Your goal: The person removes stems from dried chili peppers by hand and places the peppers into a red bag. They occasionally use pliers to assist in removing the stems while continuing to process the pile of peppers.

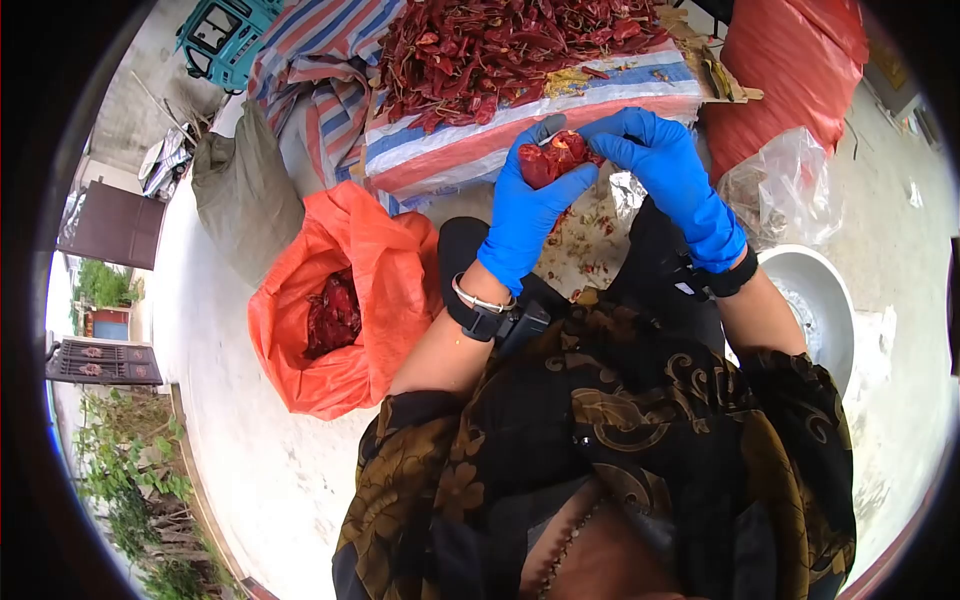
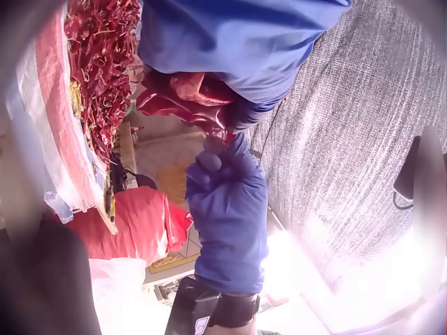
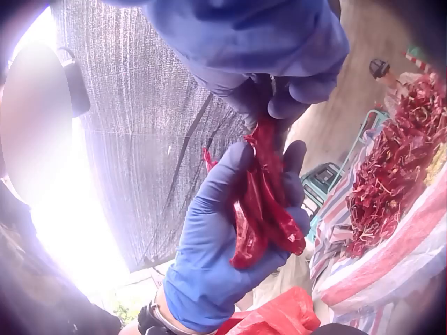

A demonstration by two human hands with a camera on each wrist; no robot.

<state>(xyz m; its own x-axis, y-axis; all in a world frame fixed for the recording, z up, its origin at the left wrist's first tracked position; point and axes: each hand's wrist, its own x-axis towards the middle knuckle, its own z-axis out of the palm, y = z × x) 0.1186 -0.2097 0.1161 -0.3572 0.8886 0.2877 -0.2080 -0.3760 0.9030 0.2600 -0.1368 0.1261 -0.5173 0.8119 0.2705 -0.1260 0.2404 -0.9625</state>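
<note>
My blue-gloved left hand grips a small bunch of dried red chili peppers, its fingers wrapped round their sides. In the right wrist view the bunched peppers lie lengthwise across the left palm, glossy and wrinkled. At their stem end, my gloved right hand pinches with thumb and fingertips. The left wrist view shows the right hand reaching up to the peppers from below. Fingers partly hide the stems.
A heap of dried chilies covers a striped tarp-wrapped surface ahead. An open orange sack with chilies inside stands at left. At right are a full red sack, a clear plastic bag and a metal basin. Scraps litter the floor between the knees.
</note>
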